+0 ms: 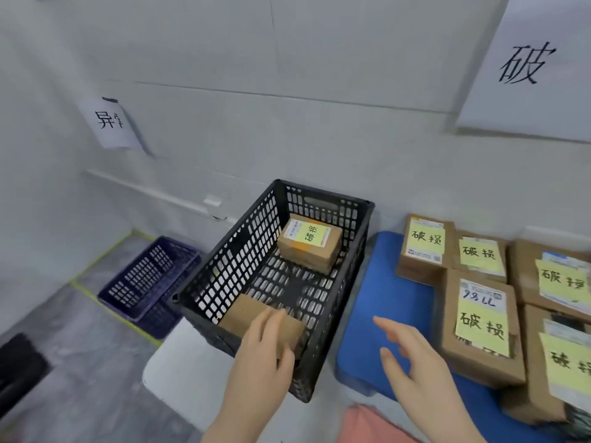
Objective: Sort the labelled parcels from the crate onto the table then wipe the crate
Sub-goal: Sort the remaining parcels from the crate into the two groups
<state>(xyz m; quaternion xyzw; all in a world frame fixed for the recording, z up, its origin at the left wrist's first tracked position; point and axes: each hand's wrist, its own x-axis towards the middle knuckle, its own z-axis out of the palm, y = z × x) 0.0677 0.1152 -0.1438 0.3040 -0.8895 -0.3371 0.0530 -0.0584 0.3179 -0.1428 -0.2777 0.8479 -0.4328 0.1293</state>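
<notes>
Black crate is holding two boxes; left hand is gripping the near box (label hidden), right hand is hovering open.

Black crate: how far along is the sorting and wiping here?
Done: several labelled parcels already lie on the blue table cover. In hand: the left hand grips a plain-faced parcel at the near end of the black crate; the right hand hovers empty. Left: one yellow-labelled parcel at the far end, then the wipe. No cloth clearly identifiable.
</notes>
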